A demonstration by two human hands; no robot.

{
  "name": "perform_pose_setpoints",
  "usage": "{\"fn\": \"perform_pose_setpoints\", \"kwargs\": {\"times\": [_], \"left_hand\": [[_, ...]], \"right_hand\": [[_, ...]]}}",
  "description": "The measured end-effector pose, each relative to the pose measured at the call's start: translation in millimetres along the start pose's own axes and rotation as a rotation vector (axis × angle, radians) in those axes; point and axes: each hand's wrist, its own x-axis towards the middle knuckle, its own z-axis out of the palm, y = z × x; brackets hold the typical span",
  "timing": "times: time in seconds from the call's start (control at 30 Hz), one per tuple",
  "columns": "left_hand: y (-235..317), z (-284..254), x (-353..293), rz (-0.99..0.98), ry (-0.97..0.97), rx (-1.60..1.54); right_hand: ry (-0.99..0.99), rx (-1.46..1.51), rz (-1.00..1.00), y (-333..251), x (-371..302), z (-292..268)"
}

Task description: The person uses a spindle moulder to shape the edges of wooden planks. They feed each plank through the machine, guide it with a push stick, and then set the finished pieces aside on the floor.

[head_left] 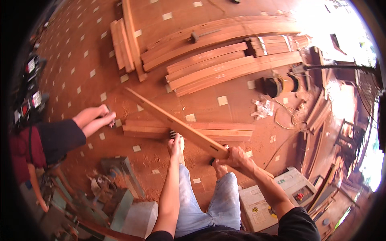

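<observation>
2 hands on timber, right hand [236, 156] gripping long plank [173, 121], left hand [176, 144] closed on stacked boards [225, 129]

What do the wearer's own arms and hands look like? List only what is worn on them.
Both forearms come up from the lower edge bare to above the elbow. Short black sleeves cover the upper arms, seen at the right arm and just at the left arm. The left hand and right hand wear no gloves; no watch, ring or band shows on either.
</observation>
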Motion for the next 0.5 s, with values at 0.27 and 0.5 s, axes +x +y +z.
{"fn": "perform_pose_setpoints", "kwargs": {"times": [0.27,0.5], "left_hand": [[24,51,-13,-0.162,-0.211,-0.648],[19,34,-43,-0.259,-0.111,-0.576]], "right_hand": [[-0.108,0.086,0.147,-58,-110,-27],[-0.078,0.144,0.127,-72,-168,-16]]}}
